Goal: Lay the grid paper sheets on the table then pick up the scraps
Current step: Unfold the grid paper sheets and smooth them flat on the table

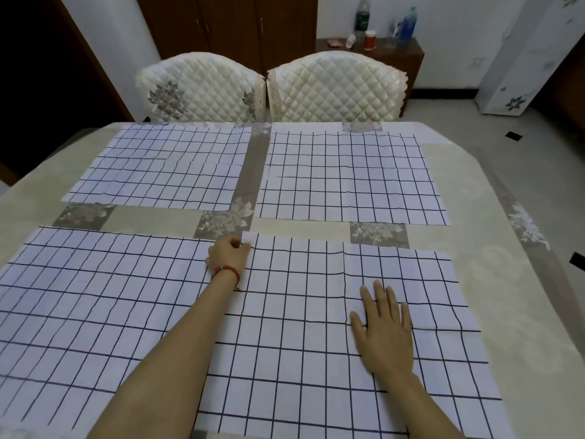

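Observation:
Several white grid paper sheets lie flat on the table [474, 191]. The far-left sheet [164, 167] and the far-right sheet [351, 175] sit near the chairs. The near-left sheet [95, 305] and the near-right sheet [316, 343] lie in front of me. My left hand [228, 255], with a red cord at the wrist, pinches the far-left corner of the near-right sheet. My right hand [384, 327] rests flat, fingers straight, on the middle of that same sheet. No loose scraps show.
Two quilted white chairs [335, 87] stand pushed in at the table's far edge. Behind them a brown side cabinet [411, 55] carries bottles and cups. A white floral-patterned cabinet [519, 55] stands at the right. The tablecloth is beige with grey floral bands.

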